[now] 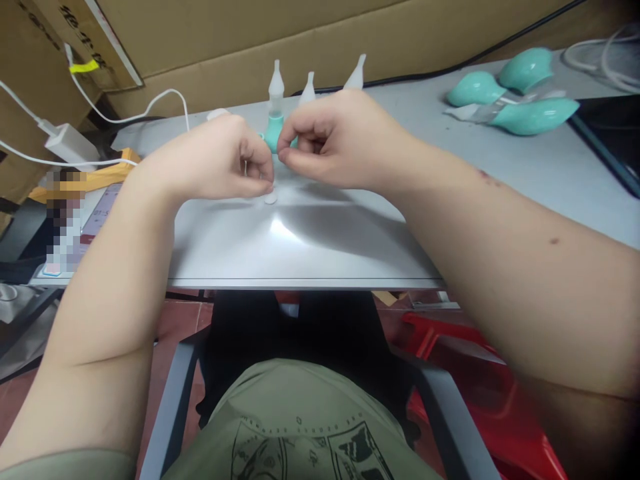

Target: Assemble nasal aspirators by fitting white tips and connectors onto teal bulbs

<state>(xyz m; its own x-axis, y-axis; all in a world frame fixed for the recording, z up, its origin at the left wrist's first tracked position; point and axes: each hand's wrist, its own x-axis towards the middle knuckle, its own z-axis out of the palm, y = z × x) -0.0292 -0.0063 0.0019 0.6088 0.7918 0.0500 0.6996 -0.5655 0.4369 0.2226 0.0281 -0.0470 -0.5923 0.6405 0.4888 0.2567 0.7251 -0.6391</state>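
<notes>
My left hand (220, 160) is bent down over the grey table, its thumb and forefinger pinched at a small white disc (271, 198) at the table surface. Close beside it, my right hand (345, 140) has its fingers curled in, thumb against forefinger; whatever they may hold is hidden. Just behind the fingertips stands a teal bulb (275, 132) with a translucent white nozzle (276, 87) pointing up. Two more white nozzles (310, 87) (356, 72) rise behind my right hand, their lower parts covered by it. A whitish piece (217, 114) shows partly behind my left hand.
Several teal bulbs (533, 115) with clear and white ends lie at the table's (300, 260) back right, near a dark flat device (610, 140). At left are a white charger (73, 145), cables and a phone screen (103, 213). A cardboard wall (225, 47) closes the back.
</notes>
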